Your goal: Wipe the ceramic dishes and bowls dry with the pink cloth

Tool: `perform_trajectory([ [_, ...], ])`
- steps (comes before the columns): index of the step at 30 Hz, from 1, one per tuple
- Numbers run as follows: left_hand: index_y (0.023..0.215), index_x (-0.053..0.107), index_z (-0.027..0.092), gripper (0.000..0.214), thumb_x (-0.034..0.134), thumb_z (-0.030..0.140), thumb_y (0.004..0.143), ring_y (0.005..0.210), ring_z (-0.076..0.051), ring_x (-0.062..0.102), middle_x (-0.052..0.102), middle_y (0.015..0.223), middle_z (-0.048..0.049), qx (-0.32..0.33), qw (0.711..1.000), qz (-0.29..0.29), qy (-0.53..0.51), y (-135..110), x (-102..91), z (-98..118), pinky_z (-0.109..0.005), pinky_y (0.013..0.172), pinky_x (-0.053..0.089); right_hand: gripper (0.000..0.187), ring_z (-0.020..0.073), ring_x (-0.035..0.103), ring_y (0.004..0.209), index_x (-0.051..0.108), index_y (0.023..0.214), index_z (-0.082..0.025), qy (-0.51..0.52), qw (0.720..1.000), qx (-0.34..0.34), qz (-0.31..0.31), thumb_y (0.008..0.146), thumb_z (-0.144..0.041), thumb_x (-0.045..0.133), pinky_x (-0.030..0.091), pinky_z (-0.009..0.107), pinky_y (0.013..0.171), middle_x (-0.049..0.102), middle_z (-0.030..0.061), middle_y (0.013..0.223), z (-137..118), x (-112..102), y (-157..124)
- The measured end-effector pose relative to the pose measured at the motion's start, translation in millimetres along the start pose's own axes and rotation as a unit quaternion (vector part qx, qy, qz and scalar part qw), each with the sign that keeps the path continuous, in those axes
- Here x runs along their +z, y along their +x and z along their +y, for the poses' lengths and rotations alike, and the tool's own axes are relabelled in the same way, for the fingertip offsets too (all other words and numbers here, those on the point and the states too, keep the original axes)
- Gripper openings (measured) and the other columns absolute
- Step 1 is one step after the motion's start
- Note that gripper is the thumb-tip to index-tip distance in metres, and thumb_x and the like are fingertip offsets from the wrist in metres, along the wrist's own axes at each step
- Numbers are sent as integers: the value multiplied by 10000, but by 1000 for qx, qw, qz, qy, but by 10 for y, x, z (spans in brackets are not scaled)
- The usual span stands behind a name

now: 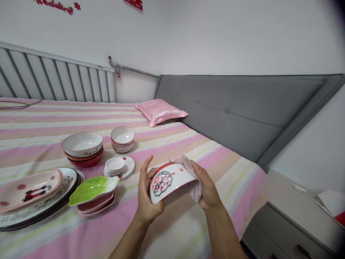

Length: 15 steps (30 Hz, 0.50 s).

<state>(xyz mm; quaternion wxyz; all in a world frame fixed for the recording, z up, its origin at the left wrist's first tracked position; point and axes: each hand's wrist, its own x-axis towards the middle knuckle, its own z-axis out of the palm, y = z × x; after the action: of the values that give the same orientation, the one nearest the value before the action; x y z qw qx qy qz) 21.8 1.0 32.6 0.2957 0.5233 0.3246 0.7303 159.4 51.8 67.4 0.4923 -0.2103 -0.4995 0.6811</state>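
A white bowl (172, 181) with a red rim and a blossom design is held tilted on its side above the bed, its opening turned down and away from view. My left hand (148, 196) grips its left side, thumb near the rim and forefinger raised. On the far right side, my right hand (206, 187) is closed on a pale pink cloth (197, 190), which is pressed over the bowl's edge and wall. The right fingertips are partly hidden behind the cloth and bowl.
On the striped bedspread (178, 233) stand stacked large bowls (83, 144), small bowls (122, 136), little white dishes (115, 165), a green leaf-shaped dish (93, 189) on pink dishes, and oval plates (32, 194). A pink pillow (161, 110), grey headboard (215, 108) and nightstand (293, 216) lie beyond.
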Motion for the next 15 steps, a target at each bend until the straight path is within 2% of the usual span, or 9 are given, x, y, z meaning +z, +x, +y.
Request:
perform_trajectory([
  [2, 1378, 261, 217, 948, 716, 429, 574, 897, -260, 600, 616, 1045, -99, -30, 998, 30, -51, -7, 1, -43, -298, 705, 452, 407, 219, 638, 871, 657, 1083, -217, 48, 998, 38, 19, 829, -500, 513, 484, 292, 728, 702, 63, 962, 48, 13, 31],
  [5, 1274, 437, 211, 774, 696, 447, 583, 921, -244, 582, 607, 1064, -72, -60, 988, 107, -91, -39, 15, -89, -264, 699, 441, 473, 139, 612, 603, 552, 1239, -297, 107, 992, 67, 28, 844, -541, 462, 444, 219, 493, 701, 32, 945, 102, 67, 53],
  [6, 1230, 486, 209, 708, 688, 431, 589, 947, -246, 572, 601, 1084, -67, -61, 984, 131, -104, -52, 20, -104, -266, 726, 443, 489, 99, 550, 485, 513, 1274, -321, 119, 990, 68, 30, 847, -550, 449, 378, 191, 401, 699, 22, 925, 121, 89, 54],
  [8, 1163, 542, 214, 603, 671, 400, 605, 988, -256, 562, 601, 1101, -56, -64, 973, 173, -139, -76, 29, -138, -290, 782, 450, 520, 34, 338, 309, 464, 1312, -334, 127, 989, 69, 37, 849, -570, 432, 201, 165, 291, 689, 1, 786, 166, 128, 49],
  [10, 1127, 570, 218, 528, 651, 376, 630, 975, -260, 577, 621, 1073, -50, -72, 959, 205, -183, -87, 34, -172, -319, 794, 465, 575, 15, 162, 263, 436, 1338, -302, 121, 989, 73, 53, 846, -597, 410, 83, 168, 269, 630, -27, 603, 215, 154, 39],
  [11, 1115, 580, 217, 497, 640, 366, 644, 955, -258, 589, 635, 1045, -48, -80, 951, 219, -205, -87, 37, -185, -330, 788, 473, 601, 14, 132, 260, 420, 1352, -283, 115, 989, 73, 61, 845, -606, 400, 65, 170, 267, 609, -32, 562, 234, 164, 34],
  [13, 1073, 609, 210, 449, 636, 348, 647, 912, -253, 611, 661, 972, -42, -96, 936, 242, -235, -77, 44, -194, -341, 779, 485, 615, 14, 166, 252, 376, 1374, -292, 98, 990, 66, 82, 845, -604, 393, 87, 174, 255, 653, -8, 653, 253, 180, 26],
  [15, 1010, 638, 205, 410, 651, 329, 620, 869, -248, 629, 680, 884, -29, -118, 923, 266, -252, -60, 60, -177, -346, 777, 492, 565, 3, 219, 251, 334, 1376, -369, 78, 991, 42, 105, 853, -567, 408, 146, 182, 242, 686, 35, 972, 239, 195, 20],
])
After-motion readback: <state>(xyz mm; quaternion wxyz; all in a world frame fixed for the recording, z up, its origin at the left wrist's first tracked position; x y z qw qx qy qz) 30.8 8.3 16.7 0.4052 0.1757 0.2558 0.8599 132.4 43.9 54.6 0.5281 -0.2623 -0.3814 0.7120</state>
